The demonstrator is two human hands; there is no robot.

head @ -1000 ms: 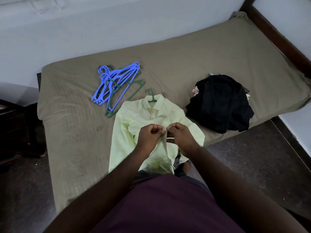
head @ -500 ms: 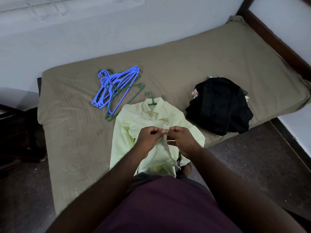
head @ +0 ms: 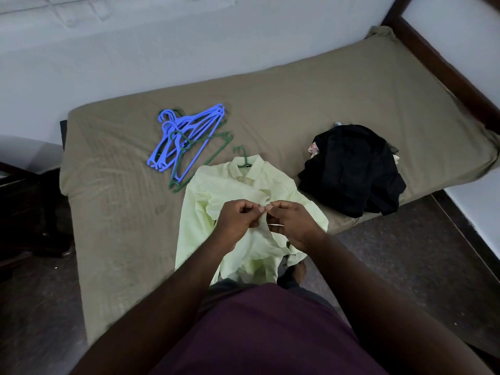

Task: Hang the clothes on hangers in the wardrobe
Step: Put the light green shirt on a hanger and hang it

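**Inspector:** Head view, the only one. Where is the garment?

**Assistant:** The pale shirt (head: pixel 208 193) lies front-up on the bed (head: pixel 338 104) at its near edge, with the tail hanging over the side. A green hanger (head: pixel 242 156) is already inside it, and its hook shows above the collar.

**Inspector:** And the hands?

**Assistant:** The left hand (head: pixel 234 221) and right hand (head: pixel 293 223) meet at the front opening below the collar. Each pinches a fold of the cloth tightly between thumb and fingertips. I judge a button is being fastened so the shirt will not slide off the hanger, but the button itself is too small to make out.

**Inspector:** Anything that holds things?

**Assistant:** No box or basket is in view, and the wardrobe is out of frame. The bed serves as the staging surface. The loose hangers (head: pixel 186 136), blue and green, lie tangled just beyond the shirt's left shoulder. A heap of dark clothes (head: pixel 351 169) sits to the right, apart from the shirt, and I judge these are yet to be hung.
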